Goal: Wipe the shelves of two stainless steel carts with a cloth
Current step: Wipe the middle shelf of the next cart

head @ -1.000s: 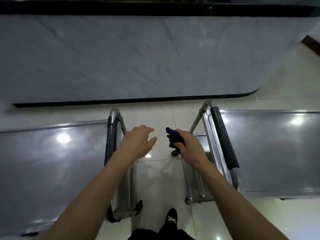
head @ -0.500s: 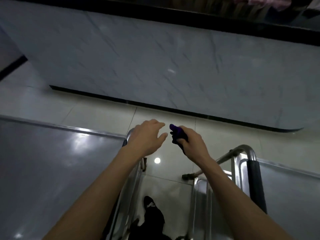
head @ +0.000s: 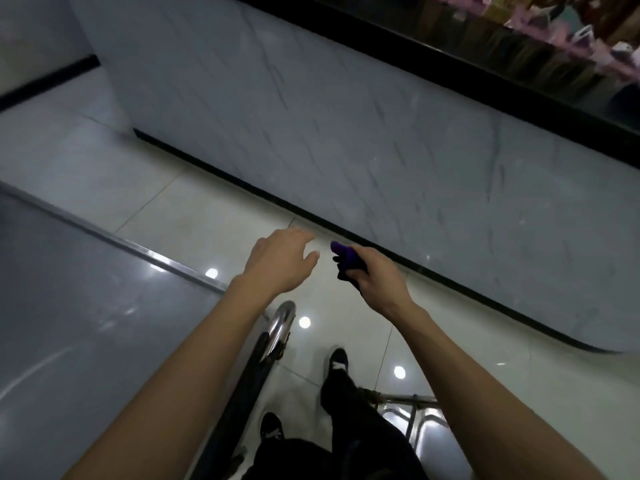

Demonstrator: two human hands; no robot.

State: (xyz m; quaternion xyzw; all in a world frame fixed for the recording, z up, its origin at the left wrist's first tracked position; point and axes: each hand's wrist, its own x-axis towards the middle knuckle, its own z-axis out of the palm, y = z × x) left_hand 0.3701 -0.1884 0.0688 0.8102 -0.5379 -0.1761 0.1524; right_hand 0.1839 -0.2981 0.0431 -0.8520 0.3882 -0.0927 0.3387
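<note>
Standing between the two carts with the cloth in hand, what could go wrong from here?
The cloth is only bunched in the right hand, so it may slip out. The left hand hovers over bare floor, not the left cart's shelf. Feet sit close to that cart's handle, a possible trip.

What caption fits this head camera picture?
Right hand holds a purple cloth; open left hand hovers beside a steel cart.

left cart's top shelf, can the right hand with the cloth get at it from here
Probably yes, with a reach across. The right hand grips the purple cloth in the air above the floor, right of the left cart's top shelf. Only the empty left hand hangs between them, and nothing lies on the shelf's visible part.
</note>
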